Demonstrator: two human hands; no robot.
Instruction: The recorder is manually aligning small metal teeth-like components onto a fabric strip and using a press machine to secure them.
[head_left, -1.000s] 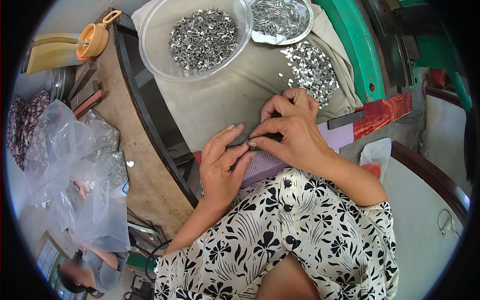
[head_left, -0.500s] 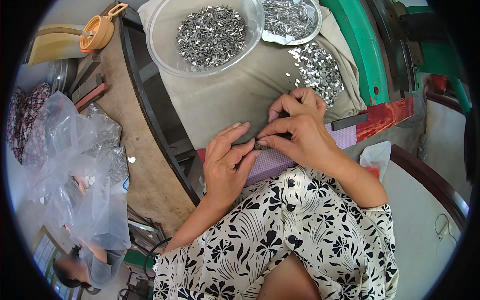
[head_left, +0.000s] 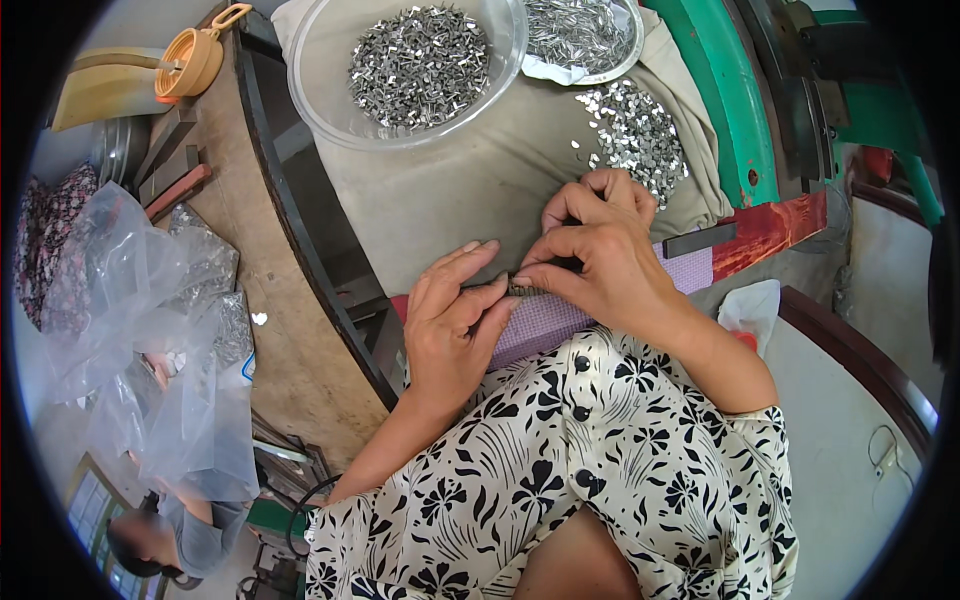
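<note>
My left hand (head_left: 445, 318) and my right hand (head_left: 605, 262) meet over the near edge of the cloth-covered work surface. Between their fingertips is a small dark, ridged metal piece (head_left: 518, 288), mostly covered by the fingers. The left thumb and forefinger pinch its left end, with the other left fingers stretched out. My right thumb and forefinger close on its right side, while the remaining right fingers curl above the cloth. Just beyond the right hand lies a loose pile of small shiny metal pieces (head_left: 645, 140).
A clear plastic bowl (head_left: 308, 95) of small metal parts stands at the back, beside a round dish (head_left: 632, 50) of slender shiny parts. A dark metal bar (head_left: 699, 240) lies right. A wooden table (head_left: 290, 300) with plastic bags (head_left: 200, 400) is left; another person (head_left: 205, 540) sits lower left.
The hands stay at nearly the same place, still pinching the small piece. My right fingers have shifted slightly. The view has moved a little, so the bowl appears slightly higher and further left.
</note>
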